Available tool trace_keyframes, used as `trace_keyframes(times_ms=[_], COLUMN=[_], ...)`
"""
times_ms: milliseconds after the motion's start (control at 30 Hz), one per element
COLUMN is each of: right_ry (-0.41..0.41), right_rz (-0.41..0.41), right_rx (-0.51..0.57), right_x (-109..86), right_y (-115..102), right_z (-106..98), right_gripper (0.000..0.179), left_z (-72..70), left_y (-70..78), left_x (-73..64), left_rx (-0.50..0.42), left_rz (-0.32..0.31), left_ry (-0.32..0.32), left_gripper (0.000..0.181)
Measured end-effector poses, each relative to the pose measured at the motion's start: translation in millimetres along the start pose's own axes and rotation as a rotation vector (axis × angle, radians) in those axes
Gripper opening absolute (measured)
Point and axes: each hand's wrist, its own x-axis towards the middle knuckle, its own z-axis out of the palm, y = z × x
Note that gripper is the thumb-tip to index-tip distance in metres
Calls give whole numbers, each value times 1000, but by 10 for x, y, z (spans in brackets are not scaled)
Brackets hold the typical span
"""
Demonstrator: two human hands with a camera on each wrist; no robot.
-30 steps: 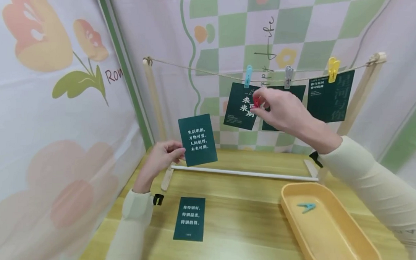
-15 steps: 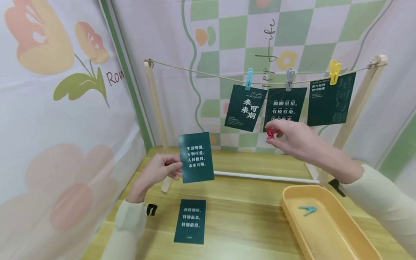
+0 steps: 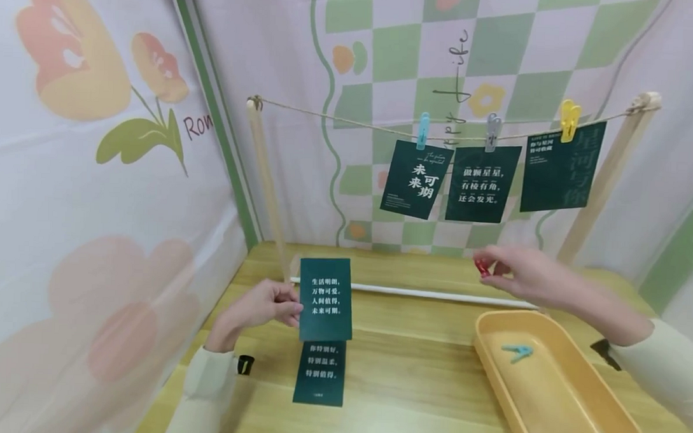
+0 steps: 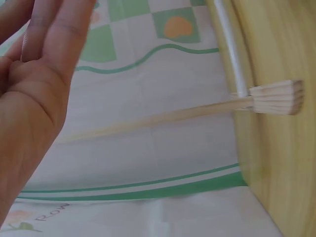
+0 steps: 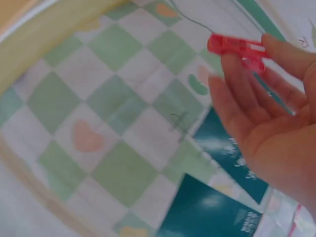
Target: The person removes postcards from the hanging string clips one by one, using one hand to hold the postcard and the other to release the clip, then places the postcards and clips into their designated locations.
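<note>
The left hand (image 3: 267, 306) pinches a card (image 3: 326, 298) above the table (image 3: 409, 378); the right hand (image 3: 525, 274) pinches a red clip (image 3: 481, 267) in mid-air, seen between the hanging cards (image 3: 482, 183) and the tray (image 3: 572, 399).

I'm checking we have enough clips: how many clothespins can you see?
5: blue clothespin, grey one and yellow one on the string, red one in the right hand, teal one in the tray. The tray's near end is cut off, so some may be hidden.
</note>
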Motion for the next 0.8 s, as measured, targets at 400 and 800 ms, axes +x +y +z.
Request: trace_keyframes(times_ms=[400,800], right_ry=[-80,-206], right_rz=[-150,-198], right_rx=[20,57], right_x=[-337,-713], right_y=[361,628], right_z=[420,812], right_gripper=[23,37], left_z=[171,261], left_y=[-240,-436], left_x=[-93,-130], left_rx=[-30,-72], left_rz=[-78,-137], left_ry=[-70,-145], left_gripper=[11,9])
